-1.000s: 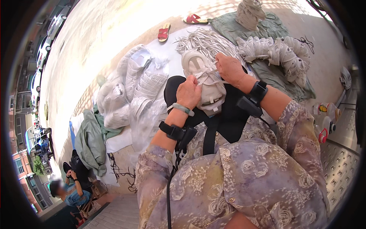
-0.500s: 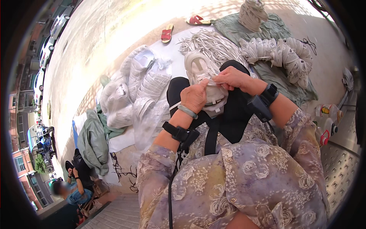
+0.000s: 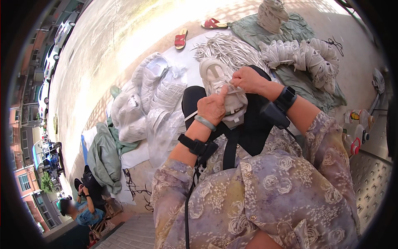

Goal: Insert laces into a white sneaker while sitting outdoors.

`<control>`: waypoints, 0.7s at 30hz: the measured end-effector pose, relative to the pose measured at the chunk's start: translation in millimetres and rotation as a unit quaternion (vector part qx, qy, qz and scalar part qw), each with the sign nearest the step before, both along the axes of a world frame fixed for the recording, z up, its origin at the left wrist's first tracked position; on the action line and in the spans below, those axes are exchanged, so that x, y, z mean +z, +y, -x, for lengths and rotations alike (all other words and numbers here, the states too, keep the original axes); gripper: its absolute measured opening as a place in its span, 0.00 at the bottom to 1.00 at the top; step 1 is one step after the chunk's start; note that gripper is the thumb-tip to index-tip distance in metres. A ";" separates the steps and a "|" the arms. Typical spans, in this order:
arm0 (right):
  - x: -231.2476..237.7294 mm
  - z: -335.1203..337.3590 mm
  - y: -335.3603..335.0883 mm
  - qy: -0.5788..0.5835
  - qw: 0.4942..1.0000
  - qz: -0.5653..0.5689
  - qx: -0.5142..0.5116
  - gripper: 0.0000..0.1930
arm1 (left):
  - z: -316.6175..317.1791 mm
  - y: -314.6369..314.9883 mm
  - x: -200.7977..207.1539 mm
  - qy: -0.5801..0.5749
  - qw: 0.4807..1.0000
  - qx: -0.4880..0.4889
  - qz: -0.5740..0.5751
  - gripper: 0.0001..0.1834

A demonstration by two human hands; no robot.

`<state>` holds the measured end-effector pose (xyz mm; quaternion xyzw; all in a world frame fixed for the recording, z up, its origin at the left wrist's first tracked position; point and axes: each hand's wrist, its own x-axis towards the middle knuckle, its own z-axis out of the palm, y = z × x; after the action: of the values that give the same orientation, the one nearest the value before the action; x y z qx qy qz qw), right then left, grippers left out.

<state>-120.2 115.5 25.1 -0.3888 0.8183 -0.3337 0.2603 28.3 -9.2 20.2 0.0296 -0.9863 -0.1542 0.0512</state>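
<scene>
A white sneaker (image 3: pixel 212 71) lies between my knees, its toe pointing away from me and its laces threaded part of the way up. My left hand (image 3: pixel 211 108) is closed against the left side of the shoe, with thumb or forefinger pressed up along the lacing. What lies under those fingertips is hidden. Over the right side of the lacing, my right hand (image 3: pixel 249 80) pinches a white shoelace, mostly covered by the fingers. Both hands are close together, the right one slightly farther from me.
Loose white laces (image 3: pixel 224 47) are heaped beyond the shoe. Ruffled white bundles (image 3: pixel 298 56) lie on green cloth (image 3: pixel 306 93) to the right. Plastic-wrapped white stacks (image 3: pixel 166 97) are at left. Red slippers (image 3: pixel 180 39) sit farther off. Another person (image 3: pixel 88 211) sits at lower left.
My right hand has shifted slightly left and away from me, closer over the lacing. My left hand has turned a little, with a digit now pointing up along the shoe.
</scene>
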 end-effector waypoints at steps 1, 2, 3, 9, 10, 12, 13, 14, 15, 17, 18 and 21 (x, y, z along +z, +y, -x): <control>-1.0 0.9 1.8 0.000 1.000 0.000 0.000 0.14 | 0.8 -0.3 -0.2 0.007 1.000 0.010 -0.002 0.21; -2.0 1.9 3.8 -0.023 0.999 0.019 -0.018 0.13 | 1.2 -0.5 -0.5 0.014 1.000 0.020 -0.005 0.23; -3.6 2.3 4.7 -0.046 0.998 0.039 -0.037 0.12 | 0.8 -1.3 -1.2 0.013 1.000 0.020 -0.005 0.23; -25.4 2.7 5.0 0.070 0.994 0.064 -0.056 0.13 | -21.3 -30.9 -9.3 0.037 0.949 0.103 -0.296 0.25; -27.2 3.1 5.5 0.068 0.994 0.062 -0.055 0.13 | -32.6 -38.3 -7.0 0.036 0.948 0.105 -0.297 0.25; -29.8 3.6 8.0 0.002 0.995 0.073 -0.066 0.13 | -58.9 -50.0 0.9 -0.025 0.849 0.144 -0.508 0.26; -28.4 3.0 8.0 0.001 0.995 0.073 -0.066 0.13 | -73.1 -53.2 8.5 -0.030 0.822 0.157 -0.546 0.26; -25.6 2.1 7.1 -0.034 0.995 0.065 -0.066 0.13 | -86.3 -55.7 14.8 -0.035 0.794 0.169 -0.583 0.26; -23.0 0.7 6.2 -0.069 0.994 0.057 -0.067 0.12 | -99.1 -58.9 17.6 -0.037 0.793 0.169 -0.583 0.26; -19.9 -6.6 0.7 -0.081 0.991 0.072 -0.073 0.13 | -122.6 -63.1 24.0 -0.047 0.792 0.200 -0.575 0.27; -18.6 -8.7 -2.2 -0.091 0.989 0.085 -0.083 0.13 | -128.3 -61.5 24.1 -0.045 0.791 0.203 -0.575 0.27; -11.7 -9.6 -6.6 -0.075 0.990 0.023 -0.113 0.13 | -138.3 -57.2 18.4 -0.031 0.793 0.209 -0.572 0.25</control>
<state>-110.6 108.9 13.5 -0.2736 0.8272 -0.4080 0.2726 166.6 -66.4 38.6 0.2638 -0.6889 -0.6746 0.0253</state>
